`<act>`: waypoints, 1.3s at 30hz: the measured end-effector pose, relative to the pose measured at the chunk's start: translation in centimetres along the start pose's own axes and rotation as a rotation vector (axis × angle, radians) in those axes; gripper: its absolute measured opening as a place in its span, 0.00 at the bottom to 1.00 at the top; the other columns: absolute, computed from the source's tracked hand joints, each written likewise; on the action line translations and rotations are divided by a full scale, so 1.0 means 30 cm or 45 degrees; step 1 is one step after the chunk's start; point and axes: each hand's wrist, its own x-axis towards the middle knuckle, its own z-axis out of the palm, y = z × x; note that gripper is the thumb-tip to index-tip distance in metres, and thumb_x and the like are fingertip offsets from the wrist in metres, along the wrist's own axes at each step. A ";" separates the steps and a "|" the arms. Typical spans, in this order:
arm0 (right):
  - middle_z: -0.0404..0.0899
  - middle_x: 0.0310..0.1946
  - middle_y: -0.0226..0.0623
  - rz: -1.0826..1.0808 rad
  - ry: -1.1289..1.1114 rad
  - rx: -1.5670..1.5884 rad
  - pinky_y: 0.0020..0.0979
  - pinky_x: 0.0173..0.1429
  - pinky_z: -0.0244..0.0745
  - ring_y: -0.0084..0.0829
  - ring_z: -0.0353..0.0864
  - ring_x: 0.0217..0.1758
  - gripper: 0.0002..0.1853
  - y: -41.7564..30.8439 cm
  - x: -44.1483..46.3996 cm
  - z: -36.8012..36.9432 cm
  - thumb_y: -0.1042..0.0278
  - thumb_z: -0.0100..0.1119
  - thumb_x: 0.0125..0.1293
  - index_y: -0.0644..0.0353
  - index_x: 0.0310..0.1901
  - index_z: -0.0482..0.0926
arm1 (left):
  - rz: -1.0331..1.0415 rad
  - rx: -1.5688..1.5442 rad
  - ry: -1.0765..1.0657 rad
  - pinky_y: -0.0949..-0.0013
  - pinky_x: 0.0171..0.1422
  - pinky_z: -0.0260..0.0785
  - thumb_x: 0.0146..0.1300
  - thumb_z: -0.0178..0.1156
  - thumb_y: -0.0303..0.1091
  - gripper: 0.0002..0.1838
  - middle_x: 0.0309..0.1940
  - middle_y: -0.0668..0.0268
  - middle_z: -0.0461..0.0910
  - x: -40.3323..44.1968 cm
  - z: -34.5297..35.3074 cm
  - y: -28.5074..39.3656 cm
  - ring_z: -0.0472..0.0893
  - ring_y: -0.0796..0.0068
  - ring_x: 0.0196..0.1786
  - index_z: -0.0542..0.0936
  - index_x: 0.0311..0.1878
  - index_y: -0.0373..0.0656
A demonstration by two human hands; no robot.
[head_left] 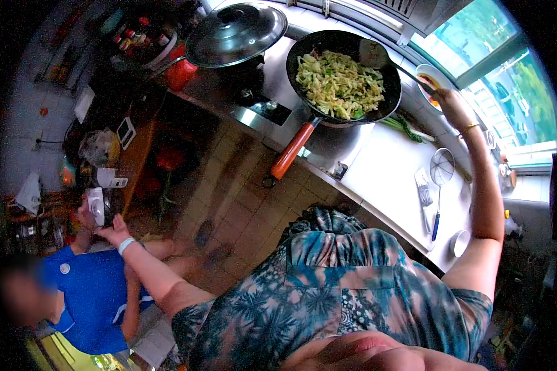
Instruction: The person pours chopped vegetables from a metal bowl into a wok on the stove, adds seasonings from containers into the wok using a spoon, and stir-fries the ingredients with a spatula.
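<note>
Gripping spatula (377, 57) w/ R fingers (441, 94), blade (371, 52) in wok (392, 89)

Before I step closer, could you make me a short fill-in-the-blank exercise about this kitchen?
1. The ____ grip holds the spatula.
2. In the picture, the lid sits to the ____ of the wok.
3. The strainer has a handle coloured ____.

Missing words: right; left; blue.
</note>
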 end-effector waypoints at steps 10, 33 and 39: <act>0.82 0.21 0.37 -0.080 -0.583 -0.424 0.31 0.28 0.76 0.31 0.81 0.25 0.14 -0.053 0.252 -0.175 0.59 0.61 0.59 0.61 0.24 0.84 | -0.172 1.171 -2.117 0.71 0.51 0.73 0.70 0.54 0.47 0.29 0.48 0.58 0.79 -1.179 0.558 -0.581 0.79 0.75 0.47 0.66 0.64 0.35; 0.81 0.21 0.41 -0.032 0.298 -0.743 0.33 0.26 0.80 0.36 0.84 0.24 0.05 -0.593 -0.195 -0.188 0.73 0.55 0.61 0.61 0.35 0.80 | -1.503 0.870 -2.319 0.70 0.35 0.74 0.71 0.49 0.41 0.21 0.30 0.66 0.75 -1.182 0.661 -0.721 0.77 0.77 0.31 0.65 0.63 0.41; 0.82 0.25 0.40 0.140 -0.089 -0.585 0.34 0.30 0.80 0.36 0.85 0.30 0.07 -0.768 -0.194 -0.148 0.72 0.52 0.63 0.57 0.29 0.79 | -1.528 0.891 -2.323 0.70 0.34 0.74 0.71 0.50 0.42 0.21 0.30 0.67 0.75 -1.188 0.670 -0.702 0.77 0.76 0.31 0.65 0.61 0.42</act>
